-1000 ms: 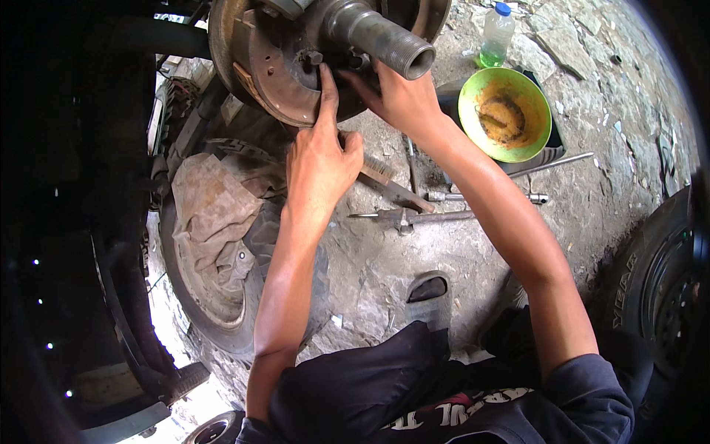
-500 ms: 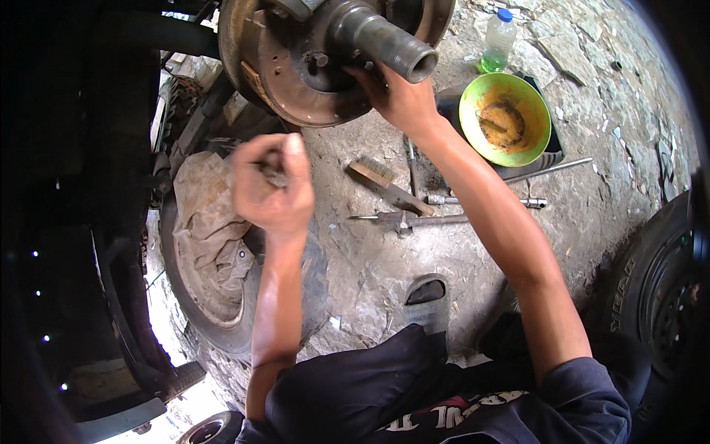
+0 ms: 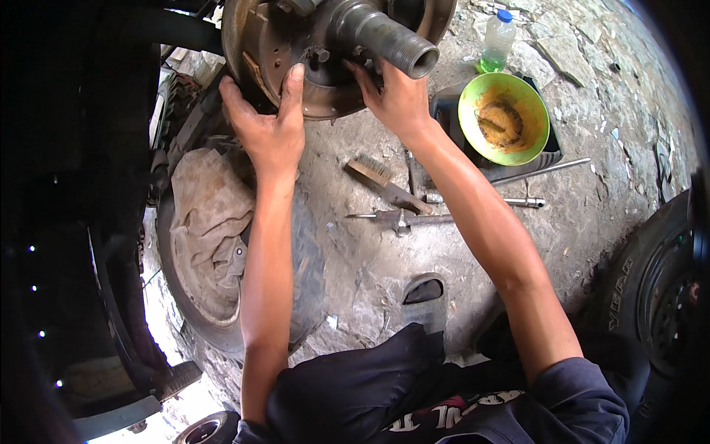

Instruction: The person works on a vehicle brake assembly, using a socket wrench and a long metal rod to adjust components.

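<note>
A rusty round brake backing plate (image 3: 281, 83) hangs at the top, with a thick threaded axle tube (image 3: 384, 44) sticking out of its middle. My left hand (image 3: 270, 129) straddles the plate's lower left rim, thumb over the front face and the other fingers round the outside. Under the axle tube, my right hand (image 3: 403, 103) reaches up against the plate. Its thumb points up and left near a bolt (image 3: 319, 55), and the other fingers are mostly hidden behind the tube.
On the stone floor lie a wire brush (image 3: 373, 172), a hammer (image 3: 401, 222) and a metal bar (image 3: 543, 172). A green bowl (image 3: 543, 122) with orange residue and a bottle (image 3: 498, 41) stand to the right. A tyre (image 3: 299, 274) with a cloth (image 3: 207, 200) lies left.
My left hand, blurred and curled below the plate before, has moved up and spread onto the plate's lower left rim. The right hand stays under the axle tube.
</note>
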`<state>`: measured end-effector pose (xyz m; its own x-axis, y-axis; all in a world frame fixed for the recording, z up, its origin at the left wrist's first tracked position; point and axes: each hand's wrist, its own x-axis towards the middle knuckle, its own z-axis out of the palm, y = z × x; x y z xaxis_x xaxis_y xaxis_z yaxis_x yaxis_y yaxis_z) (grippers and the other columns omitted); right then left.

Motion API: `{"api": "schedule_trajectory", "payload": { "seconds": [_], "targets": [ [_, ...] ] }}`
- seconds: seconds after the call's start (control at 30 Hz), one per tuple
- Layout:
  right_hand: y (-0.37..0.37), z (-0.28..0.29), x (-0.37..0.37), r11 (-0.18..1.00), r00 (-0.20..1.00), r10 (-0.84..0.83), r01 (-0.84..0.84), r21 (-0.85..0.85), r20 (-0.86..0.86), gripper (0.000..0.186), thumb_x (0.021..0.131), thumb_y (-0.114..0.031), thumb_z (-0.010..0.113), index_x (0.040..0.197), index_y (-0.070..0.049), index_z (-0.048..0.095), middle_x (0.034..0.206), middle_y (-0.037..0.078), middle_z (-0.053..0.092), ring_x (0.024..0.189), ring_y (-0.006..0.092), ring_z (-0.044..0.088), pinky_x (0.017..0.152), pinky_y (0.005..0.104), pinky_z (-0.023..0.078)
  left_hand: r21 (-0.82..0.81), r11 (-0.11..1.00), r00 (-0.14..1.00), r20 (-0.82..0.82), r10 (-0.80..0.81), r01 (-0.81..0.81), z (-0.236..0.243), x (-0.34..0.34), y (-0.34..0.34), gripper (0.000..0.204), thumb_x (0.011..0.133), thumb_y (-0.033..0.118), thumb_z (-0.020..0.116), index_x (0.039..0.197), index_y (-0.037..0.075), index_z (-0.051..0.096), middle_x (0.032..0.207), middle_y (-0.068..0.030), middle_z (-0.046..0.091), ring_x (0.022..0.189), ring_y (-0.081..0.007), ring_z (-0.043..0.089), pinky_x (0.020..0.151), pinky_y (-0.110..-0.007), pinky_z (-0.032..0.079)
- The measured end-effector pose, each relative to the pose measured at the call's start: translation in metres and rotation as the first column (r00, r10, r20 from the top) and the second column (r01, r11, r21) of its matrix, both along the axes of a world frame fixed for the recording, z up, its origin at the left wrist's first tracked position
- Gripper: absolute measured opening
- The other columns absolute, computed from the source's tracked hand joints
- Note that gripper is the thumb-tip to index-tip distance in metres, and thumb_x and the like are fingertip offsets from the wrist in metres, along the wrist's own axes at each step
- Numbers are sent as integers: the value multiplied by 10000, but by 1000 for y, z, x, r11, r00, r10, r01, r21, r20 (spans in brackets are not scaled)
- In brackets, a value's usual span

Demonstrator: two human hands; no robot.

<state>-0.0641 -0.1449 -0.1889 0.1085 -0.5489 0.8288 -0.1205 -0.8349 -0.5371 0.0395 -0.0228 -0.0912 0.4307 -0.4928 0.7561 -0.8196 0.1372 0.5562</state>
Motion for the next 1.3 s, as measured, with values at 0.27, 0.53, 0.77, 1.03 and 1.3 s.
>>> {"api": "schedule_trajectory", "payload": {
  "seconds": [0.27,0.53,0.77,1.03,1.3],
  "targets": [
    [-6,3,-2,992,997,-57,52,-111,-45,362,780,-229,767,1108,-130,649,1012,62,653,920,282,602,790,442,367,86,995,998,-14,59,-57,5,-8,4,818,825,331,778,1286,-171,327,1225,-292,467,1163,-322,470,1022,-401,362],
    [4,-4,-5,997,998,53,-52,48,-16,393,751,-175,780,1116,-110,651,1050,69,657,958,289,592,814,443,363,53,999,999,-53,10,-7,3,-1,4,783,828,308,777,1273,-162,337,1211,-275,479,1144,-298,480,1013,-385,372],
    [3,-4,-1,997,998,40,-43,63,48,443,737,-136,780,1154,-112,631,1051,88,658,954,297,596,803,439,367,54,999,988,-152,1,7,2,-14,2,882,837,328,768,1356,-185,273,1360,-284,406,1268,-298,408,1088,-362,302],
    [4,-3,4,1000,997,-2,3,-9,80,422,740,-136,783,1135,-110,637,1022,82,660,928,296,606,787,437,370,70,997,993,-112,31,-23,-3,-7,3,935,839,340,763,1360,-202,208,1344,-337,371,1300,-349,362,1111,-408,265],
    [8,2,10,997,995,-32,25,78,94,398,742,-137,783,1115,-108,649,1019,79,667,912,293,617,769,436,369,63,998,984,-176,-8,20,-1,-12,2,980,836,344,766,1376,-218,172,1406,-363,297,1367,-372,279,1149,-418,204]
  ]
}}
